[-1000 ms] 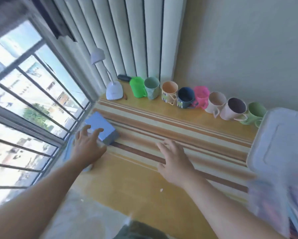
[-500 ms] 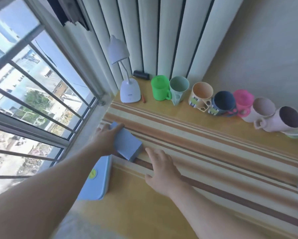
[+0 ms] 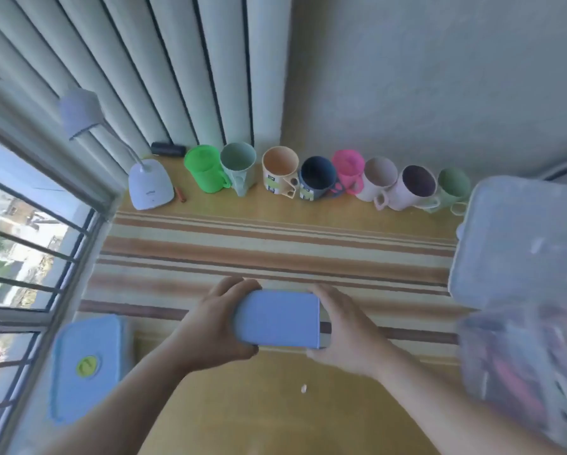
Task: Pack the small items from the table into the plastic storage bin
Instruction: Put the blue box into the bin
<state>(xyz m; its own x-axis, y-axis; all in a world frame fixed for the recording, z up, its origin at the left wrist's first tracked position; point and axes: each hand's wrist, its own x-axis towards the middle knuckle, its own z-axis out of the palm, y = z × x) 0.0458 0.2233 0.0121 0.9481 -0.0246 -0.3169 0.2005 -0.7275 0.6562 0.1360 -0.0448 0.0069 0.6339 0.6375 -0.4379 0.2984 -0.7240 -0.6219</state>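
Head view: storage bin (image 3: 521,257) blurred, cropped.

blue box (image 3: 277,318) off striped mat (image 3: 275,254) now, was lying near window-side edge of table with just left hand (image 3: 218,326) on it. now held up between both hands over front-middle of table. right hand (image 3: 342,333) came off mat, cups box's right end; left grips left end. plastic storage bin (image 3: 521,257) back in view at right edge.
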